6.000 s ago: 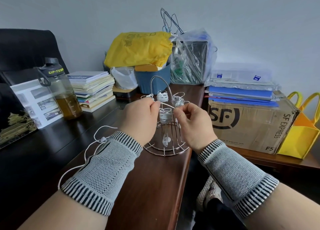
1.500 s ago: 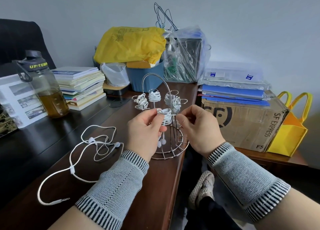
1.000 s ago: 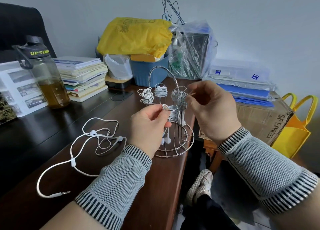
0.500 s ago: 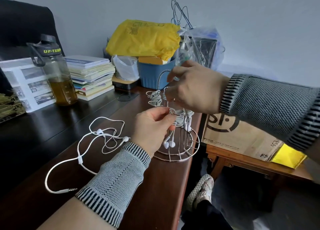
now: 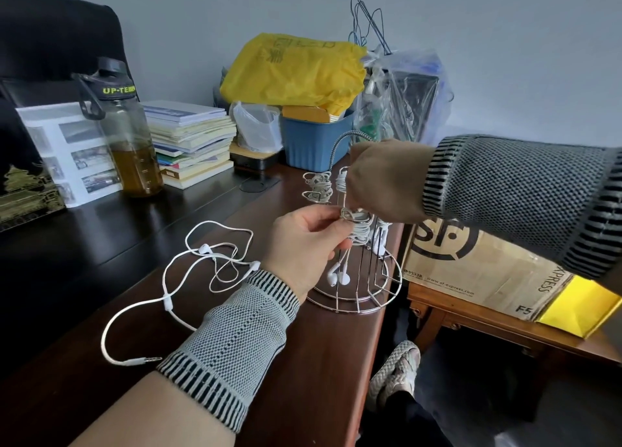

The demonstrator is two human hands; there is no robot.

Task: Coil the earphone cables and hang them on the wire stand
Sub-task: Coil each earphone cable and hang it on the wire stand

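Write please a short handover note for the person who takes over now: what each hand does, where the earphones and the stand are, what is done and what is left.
Left hand: fingers pinch a coiled earphone at a hook of the wire stand; its two earbuds hang below.
Right hand: reaches across the top of the stand at the upper coils; what its fingers hold is hidden.
Done: at least two more coils hang on the upper hooks.
Left: seat the coil in hand, then coil and hang the loose earphone that lies uncoiled on the desk, left of the stand.
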